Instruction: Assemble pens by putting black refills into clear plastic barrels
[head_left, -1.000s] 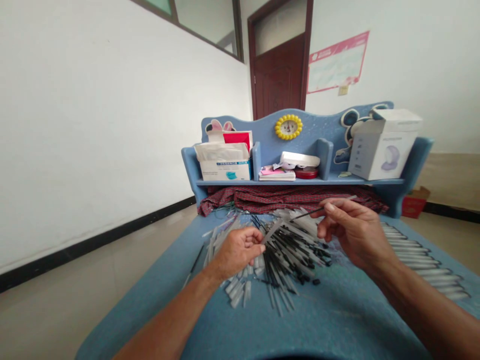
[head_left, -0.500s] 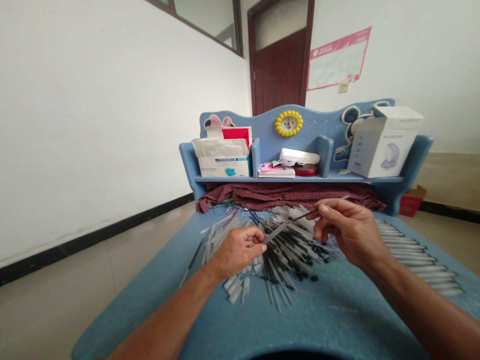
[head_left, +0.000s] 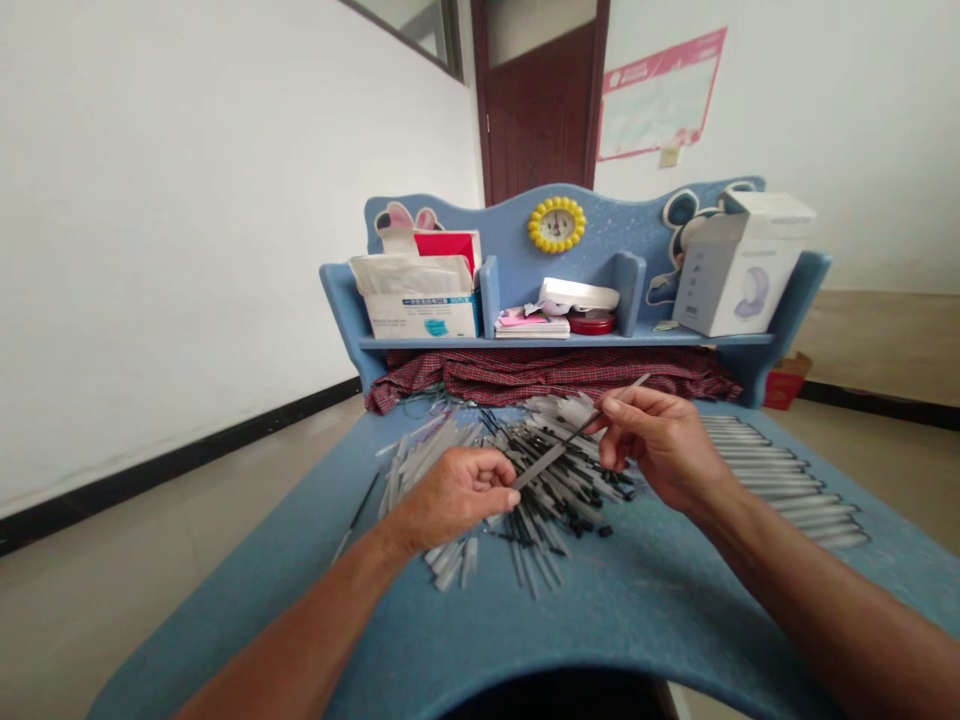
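Observation:
My left hand [head_left: 466, 488] is closed in a pinch on the near end of a frosted, translucent pen barrel [head_left: 541, 465]. My right hand [head_left: 664, 440] pinches a thin pen refill [head_left: 579, 431], dark toward the barrel and paler where it sticks out past the fingers. Refill and barrel lie in one slanting line and meet between the hands; how deep the refill sits inside is too small to tell. Under both hands spreads a heap of loose pen parts [head_left: 536, 515], pale barrels and caps mixed with black pieces.
Several pens [head_left: 787, 485] lie in a row at the right of the blue table [head_left: 465, 640]. A single dark pen part [head_left: 364, 505] lies at left. Behind are checked cloth [head_left: 525, 380] and a shelf with a mask box [head_left: 424, 313], a yellow clock [head_left: 556, 225] and a white box [head_left: 739, 270].
The whole view has shifted, so the table and shelf sit slightly left and higher. Both hands keep their grip on barrel and refill, with the hands a little closer together.

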